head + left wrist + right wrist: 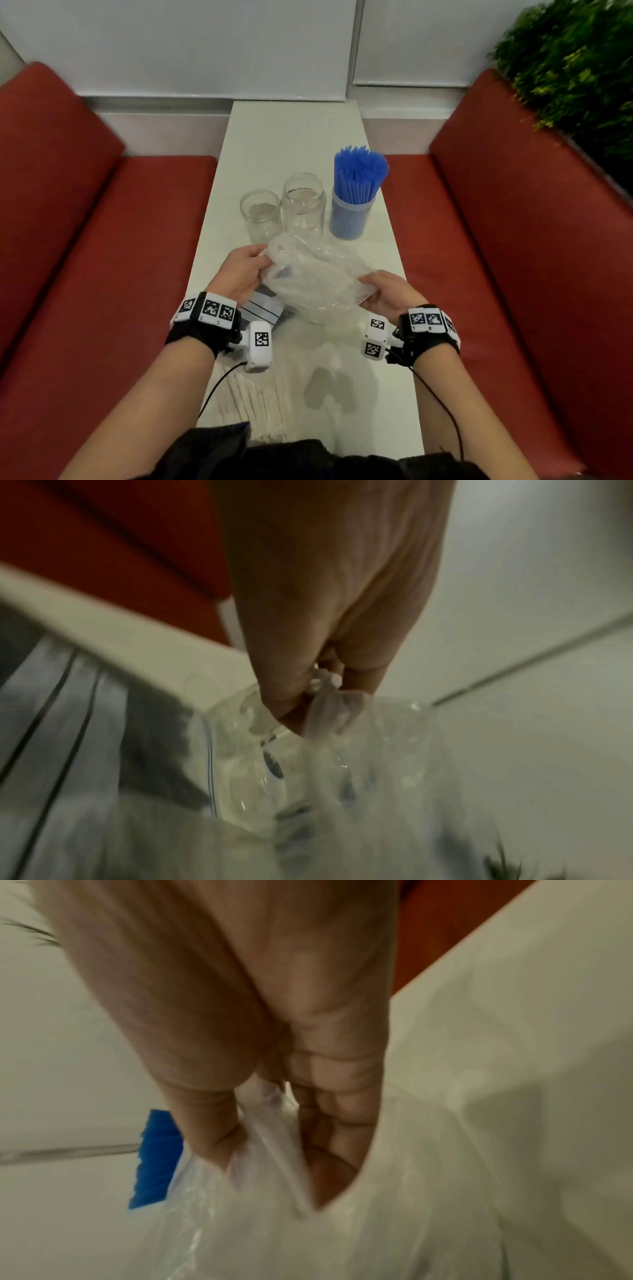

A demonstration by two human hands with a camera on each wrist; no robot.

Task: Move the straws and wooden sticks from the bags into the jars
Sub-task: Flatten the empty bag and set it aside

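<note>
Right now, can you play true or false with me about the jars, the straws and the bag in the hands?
1. Both hands hold the clear plastic bag. True: the left hand and the right hand each grip one end.
2. The blue straws lie flat on the table. False: they stand upright in the rightmost jar.
3. The two other glass jars hold wooden sticks. False: the left jar and the middle jar look empty.
4. The three jars stand in a row. True.
5. The seats beside the table are green. False: the seats are red; the plant is green.
</note>
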